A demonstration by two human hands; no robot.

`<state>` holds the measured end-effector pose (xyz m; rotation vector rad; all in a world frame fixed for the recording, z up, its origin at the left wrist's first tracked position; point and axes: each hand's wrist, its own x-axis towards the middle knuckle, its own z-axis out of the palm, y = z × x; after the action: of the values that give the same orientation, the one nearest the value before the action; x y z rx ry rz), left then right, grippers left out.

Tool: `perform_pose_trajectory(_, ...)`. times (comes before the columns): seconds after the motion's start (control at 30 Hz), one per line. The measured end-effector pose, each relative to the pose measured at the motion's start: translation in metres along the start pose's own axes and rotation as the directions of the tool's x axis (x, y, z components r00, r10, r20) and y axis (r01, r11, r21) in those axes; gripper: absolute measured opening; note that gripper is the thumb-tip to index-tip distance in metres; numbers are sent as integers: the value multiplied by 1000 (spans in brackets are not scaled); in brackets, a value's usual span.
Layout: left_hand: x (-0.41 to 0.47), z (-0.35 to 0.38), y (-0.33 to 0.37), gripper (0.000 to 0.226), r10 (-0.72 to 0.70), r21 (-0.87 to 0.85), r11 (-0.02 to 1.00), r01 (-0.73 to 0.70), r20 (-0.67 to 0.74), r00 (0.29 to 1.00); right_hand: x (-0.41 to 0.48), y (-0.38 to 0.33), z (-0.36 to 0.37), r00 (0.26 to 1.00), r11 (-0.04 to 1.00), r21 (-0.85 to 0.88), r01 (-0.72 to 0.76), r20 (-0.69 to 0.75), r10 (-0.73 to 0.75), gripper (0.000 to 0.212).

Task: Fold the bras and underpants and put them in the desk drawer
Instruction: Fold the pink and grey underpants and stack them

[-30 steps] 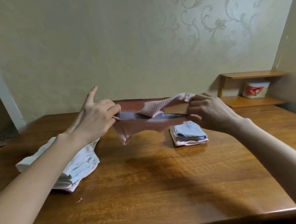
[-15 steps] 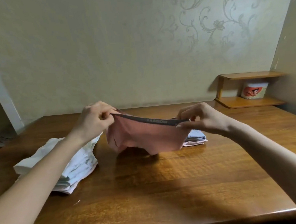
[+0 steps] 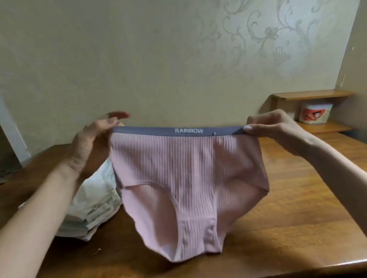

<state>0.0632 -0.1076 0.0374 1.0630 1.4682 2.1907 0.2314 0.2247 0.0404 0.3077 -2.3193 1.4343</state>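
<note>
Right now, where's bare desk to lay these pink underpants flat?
Bare: desk near edge, plus right side under the right hand. Crowded left: white garment pile below the left hand. The pink underpants hide the middle.

White capitals reading RAINBOW stand on the grey waistband [image 3: 150, 131] of the pink underpants [image 3: 182, 184]. The tub [image 3: 313, 114] on the shelf [image 3: 326, 128] bears a red picture label; any lettering there seems too small to read.
</note>
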Motion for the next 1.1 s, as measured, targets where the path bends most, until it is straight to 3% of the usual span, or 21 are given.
perform_pose_trajectory(0.07,1,4,-1,7,100,437,891,-120,69,993,1,1,-7,995,974,-225,41,-77,-59,20)
perform_pose_trajectory(0.13,3,3,-2,10,227,865,449,-224,133,965,2,3,-9,987,914,-399,72,-106,-125,17)
perform_pose_trajectory(0.17,3,2,-2,15,270,936,252,-246,176,947,2,4,-9,981,883,-462,87,-113,-156,15)
perform_pose_trajectory(0.2,3,2,-3,26,299,954,162,-254,198,934,1,5,-7,974,854,-510,101,-122,-189,15)
perform_pose_trajectory(0.23,1,6,-1,27,319,955,164,-246,185,929,1,5,-5,966,835,-541,105,-143,-214,15)
perform_pose_trajectory(0.33,-4,14,-3,11,372,926,298,-231,110,922,-1,3,-3,943,824,-560,80,-224,-244,16)
perform_pose_trajectory(0.43,-7,17,-5,12,428,914,302,-271,124,895,-5,-3,-2,924,823,-560,89,-261,-278,17)
perform_pose_trajectory(0.5,-7,15,-2,18,471,901,295,-319,153,869,-11,-11,-1,937,843,-536,35,-276,-215,18)
perform_pose_trajectory(0.53,-7,15,1,23,480,877,348,-332,137,866,-15,-16,-2,948,881,-472,19,-272,-166,21)
perform_pose_trajectory(0.6,-12,20,12,30,444,720,609,-333,38,895,-24,-31,-7,966,985,-167,50,-244,-90,25)
perform_pose_trajectory(0.67,-16,25,26,35,390,475,815,-332,-26,920,-30,-45,-15,973,980,171,98,-223,-58,22)
perform_pose_trajectory(0.77,-10,27,35,34,325,328,903,-277,-103,940,-25,-49,-25,971,939,324,111,-235,-34,18)
perform_pose_trajectory(0.83,-3,27,25,25,287,375,901,-217,-142,947,-19,-37,-26,965,963,261,65,-262,5,18)
perform_pose_trajectory(0.93,2,19,-19,31,186,570,821,-39,-202,962,-14,1,-20,958,997,21,-75,-276,78,22)
perform_pose_trajectory(1.03,-7,4,-70,32,25,821,557,130,-173,985,-18,49,-7,949,929,-271,-250,-257,181,29)
perform_pose_trajectory(1.1,-19,5,-91,27,-104,935,320,153,-126,987,-25,71,9,946,779,-537,-322,-210,247,27)
